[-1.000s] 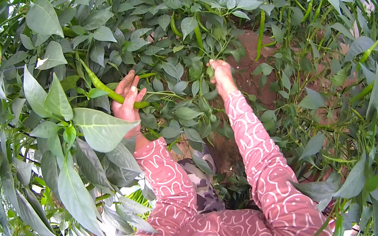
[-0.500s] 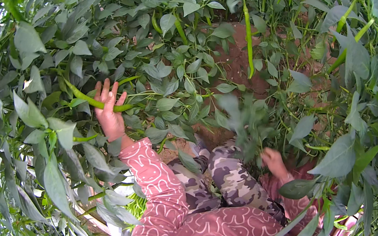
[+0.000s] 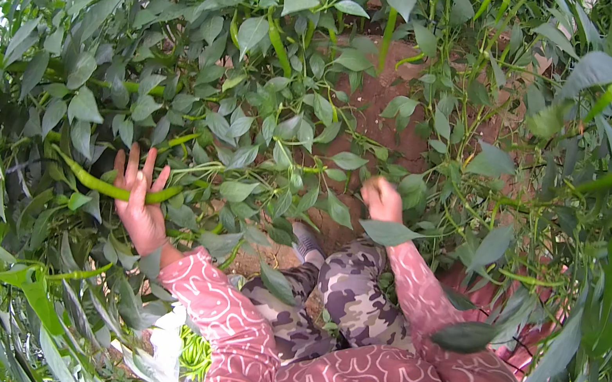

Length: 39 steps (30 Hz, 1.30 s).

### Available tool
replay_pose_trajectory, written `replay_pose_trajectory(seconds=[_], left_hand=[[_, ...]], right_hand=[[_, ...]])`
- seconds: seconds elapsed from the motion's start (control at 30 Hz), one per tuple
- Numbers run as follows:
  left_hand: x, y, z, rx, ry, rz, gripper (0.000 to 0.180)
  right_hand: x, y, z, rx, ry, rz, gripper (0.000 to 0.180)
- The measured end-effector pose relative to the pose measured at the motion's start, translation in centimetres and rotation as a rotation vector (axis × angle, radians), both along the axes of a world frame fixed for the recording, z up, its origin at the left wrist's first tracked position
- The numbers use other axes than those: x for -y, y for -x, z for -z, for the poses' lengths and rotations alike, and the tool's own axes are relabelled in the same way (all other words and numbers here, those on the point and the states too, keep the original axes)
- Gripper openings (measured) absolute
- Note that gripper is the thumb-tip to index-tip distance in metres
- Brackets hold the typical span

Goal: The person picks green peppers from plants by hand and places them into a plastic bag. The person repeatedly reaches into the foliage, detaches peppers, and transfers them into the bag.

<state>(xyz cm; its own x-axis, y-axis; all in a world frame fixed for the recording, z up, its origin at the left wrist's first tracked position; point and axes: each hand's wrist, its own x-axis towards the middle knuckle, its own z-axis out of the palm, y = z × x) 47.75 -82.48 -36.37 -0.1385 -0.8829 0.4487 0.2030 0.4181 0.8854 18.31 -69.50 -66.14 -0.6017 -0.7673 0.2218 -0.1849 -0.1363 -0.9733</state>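
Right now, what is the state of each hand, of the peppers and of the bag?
Long pepper: green, curved, pinned under a thumb.
Left hand: thumb across that pepper, fingers extended.
Right hand: slightly blurred, fingers look curled; whether it holds something, I cannot tell.
Hanging pepper: green, pointing down, unpicked.
White bag: open, green peppers inside.

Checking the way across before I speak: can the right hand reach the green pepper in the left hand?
Probably yes: the green pepper sticks out past the left hand toward the right hand, and mostly leaves and thin stems seem to lie between.
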Motion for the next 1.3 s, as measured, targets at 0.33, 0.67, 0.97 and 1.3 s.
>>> replay_pose_trajectory(seconds=[0.33, 0.67, 0.97, 1.3], left_hand=[[-0.3, 0.2, -0.3, 0.03, -0.001, -0.021, 0.064], [-0.3, 0.5, -0.4, 0.058, -0.008, -0.046, 0.066], [-0.5, 0.6, -0.6, 0.048, -0.014, -0.008, 0.064], [-0.6, 0.8, -0.7, 0.098, 0.013, -0.023, 0.067]], right_hand=[[16.9, 5.5, -11.7, 0.384, 0.181, -0.313, 0.021], [15.4, 5.3, -12.6, 0.584, -0.142, -0.387, 0.032], [20.1, 5.0, -12.7, 0.722, 0.04, -0.505, 0.042], [19.5, 4.6, -7.6, 0.425, 0.079, -0.414, 0.014]])
